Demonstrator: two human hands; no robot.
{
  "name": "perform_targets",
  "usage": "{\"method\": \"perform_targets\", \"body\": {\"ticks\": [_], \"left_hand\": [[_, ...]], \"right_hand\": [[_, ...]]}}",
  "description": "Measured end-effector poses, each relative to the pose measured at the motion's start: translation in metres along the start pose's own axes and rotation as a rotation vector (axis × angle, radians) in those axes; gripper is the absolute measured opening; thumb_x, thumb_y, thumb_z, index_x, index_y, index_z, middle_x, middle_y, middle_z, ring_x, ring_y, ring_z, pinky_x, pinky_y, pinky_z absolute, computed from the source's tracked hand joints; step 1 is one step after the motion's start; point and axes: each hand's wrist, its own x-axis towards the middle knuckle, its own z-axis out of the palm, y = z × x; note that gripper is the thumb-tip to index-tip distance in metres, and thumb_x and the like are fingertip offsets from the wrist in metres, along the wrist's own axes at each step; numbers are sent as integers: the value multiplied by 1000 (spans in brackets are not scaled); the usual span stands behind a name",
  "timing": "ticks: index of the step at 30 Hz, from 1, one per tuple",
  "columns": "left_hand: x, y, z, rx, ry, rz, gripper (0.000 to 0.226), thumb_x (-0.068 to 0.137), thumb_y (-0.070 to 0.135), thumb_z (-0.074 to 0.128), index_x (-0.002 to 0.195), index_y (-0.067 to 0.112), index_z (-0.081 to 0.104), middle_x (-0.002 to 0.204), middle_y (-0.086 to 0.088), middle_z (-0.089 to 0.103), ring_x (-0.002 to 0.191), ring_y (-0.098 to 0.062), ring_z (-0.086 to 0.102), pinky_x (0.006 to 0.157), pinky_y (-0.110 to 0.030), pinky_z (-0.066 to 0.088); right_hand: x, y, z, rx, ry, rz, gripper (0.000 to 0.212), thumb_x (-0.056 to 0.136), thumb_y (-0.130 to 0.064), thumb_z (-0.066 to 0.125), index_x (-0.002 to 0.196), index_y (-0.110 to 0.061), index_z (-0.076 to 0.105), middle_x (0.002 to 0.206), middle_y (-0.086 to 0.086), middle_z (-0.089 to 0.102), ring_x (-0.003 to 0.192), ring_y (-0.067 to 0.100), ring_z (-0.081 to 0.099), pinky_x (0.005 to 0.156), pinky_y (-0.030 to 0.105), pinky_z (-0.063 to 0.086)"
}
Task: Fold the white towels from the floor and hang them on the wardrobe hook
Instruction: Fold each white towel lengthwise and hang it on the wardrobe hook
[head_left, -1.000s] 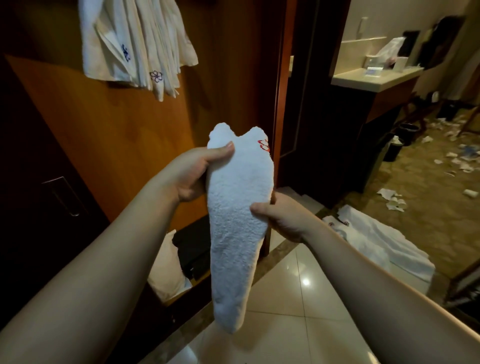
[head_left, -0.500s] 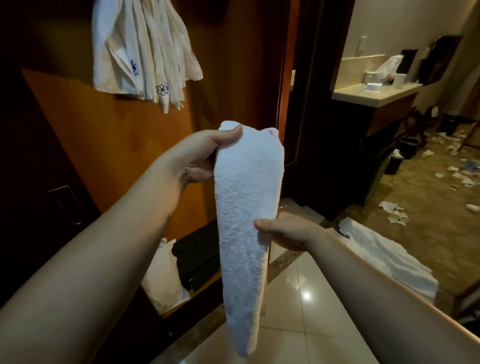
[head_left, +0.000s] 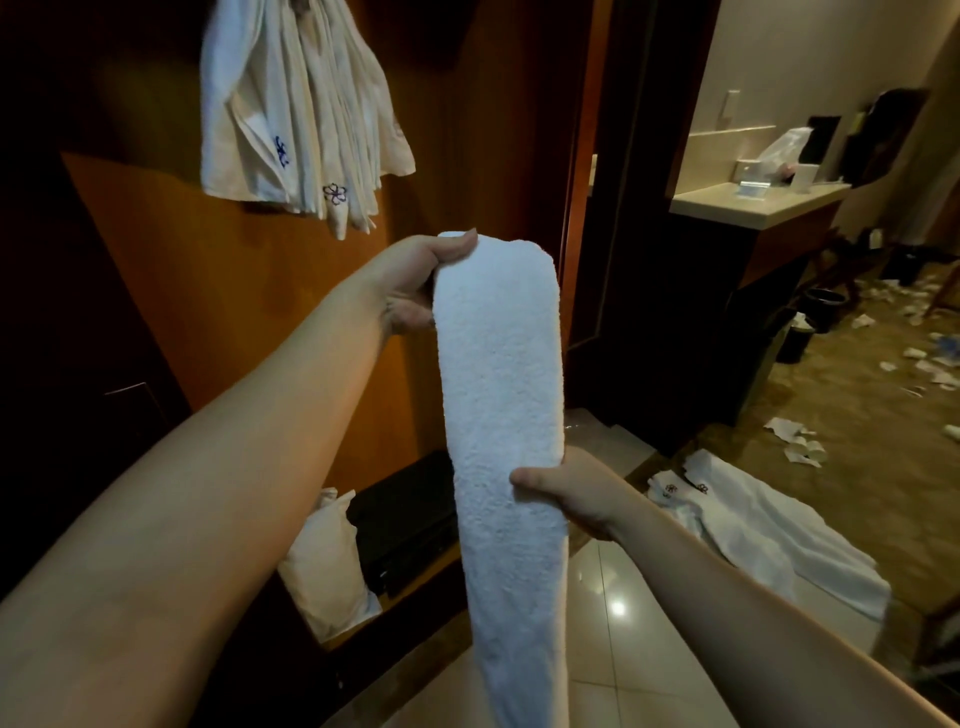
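So right now the folded white towel (head_left: 501, 415) is held up in front of the wardrobe door (head_left: 218, 312), hanging as a long narrow strip. The left hand (head_left: 415, 283) pinches its top end, thumb lying over the upper edge, and the right hand (head_left: 571, 491) grips it lower down from the right side, thumb pressed on the front. The tail below that hand hangs loose toward the near tiled floor (head_left: 639, 613).

Progress-wise: up at the far left there's already a bunch of hung towels (head_left: 301, 119) on the wardrobe, several layers with little flower embroidery at the corners. I can't actually see the hook itself, it's either hidden behind them or cut off at the top. So a good chunk looks done.

What's left, as far as I can tell: this one looks folded lengthwise and is just below and right of the hung bunch, so it still has to go up on the hook. And there's still a pile of white towels (head_left: 769, 530) on the floor to the right, crumpled, at least a couple in there. Those need picking up, folding and hanging too. I'd guess past halfway, but not close to finished.
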Motion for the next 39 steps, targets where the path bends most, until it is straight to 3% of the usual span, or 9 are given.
{"method": "perform_targets", "body": {"ticks": [7, 11, 17, 22, 25, 28, 30, 34, 39], "left_hand": [[12, 1, -5, -9, 72, 2, 33, 98, 17, 63, 129, 6, 61, 120, -16, 72, 106, -31, 72, 82, -45, 61], [27, -6, -9, -10, 122, -44, 33, 96, 18, 65, 127, 8, 60, 115, -16, 73, 100, -33, 74, 73, -46, 62], [51, -56, -37, -48, 326, -82, 36, 102, 29, 59, 128, 5, 62, 117, -13, 73, 92, -27, 76, 65, -38, 63], [41, -119, -59, -278, 172, -246, 57, 99, 58, 50, 119, 6, 65, 109, -24, 73, 95, -41, 73, 68, -53, 61], [25, -154, -66, -216, 20, -263, 69, 93, 73, 46, 110, 15, 79, 119, -17, 72, 109, -36, 70, 89, -52, 57], [6, -178, -67, -213, 19, -212, 80, 77, 81, 54, 131, 24, 68, 132, -13, 67, 121, -34, 64, 98, -52, 52], [-5, -189, -68, -121, 75, -157, 90, 71, 79, 62, 140, 21, 56, 133, -11, 66, 120, -30, 65, 95, -48, 55], [-17, -192, -68, 190, -64, -102, 47, 77, 37, 83, 117, 17, 69, 115, -5, 75, 107, -23, 72, 79, -30, 60], [-19, -193, -69, 99, -135, -88, 29, 81, 16, 76, 110, 15, 76, 118, -12, 73, 110, -29, 70, 81, -35, 60]], "right_hand": [[1, -14, -7, -18, -21, 54, 86, 50, -69, 86, 118, -21, 65, 115, 2, 74, 104, 20, 73, 97, 42, 57], [-2, -28, -16, -51, -221, 116, 76, 63, -64, 84, 121, -21, 62, 113, -2, 75, 106, 15, 72, 87, 26, 58], [8, -38, -25, 257, -291, 82, 66, 66, -55, 90, 119, -18, 74, 125, 7, 72, 119, 25, 67, 94, 33, 55], [24, -58, -29, 436, -228, 10, 59, 66, -55, 90, 113, -21, 79, 126, 9, 71, 121, 24, 65, 93, 33, 56], [32, -71, -32, 506, -119, -22, 55, 65, -53, 90, 108, -19, 80, 123, 10, 72, 118, 23, 68, 86, 31, 58], [35, -78, -33, 584, 2, -32, 62, 67, -45, 85, 118, -11, 74, 125, 10, 72, 116, 23, 69, 86, 33, 59], [35, -82, -34, 594, 77, -46, 61, 75, -40, 80, 126, -11, 66, 125, 9, 72, 116, 23, 69, 87, 34, 59], [33, -92, -35, 569, 156, -92, 58, 82, -36, 74, 132, -10, 61, 124, 9, 72, 116, 23, 68, 93, 36, 57], [28, -109, -36, 501, 184, -122, 52, 87, -37, 70, 130, -11, 60, 121, 8, 73, 114, 22, 70, 86, 34, 58]]}}
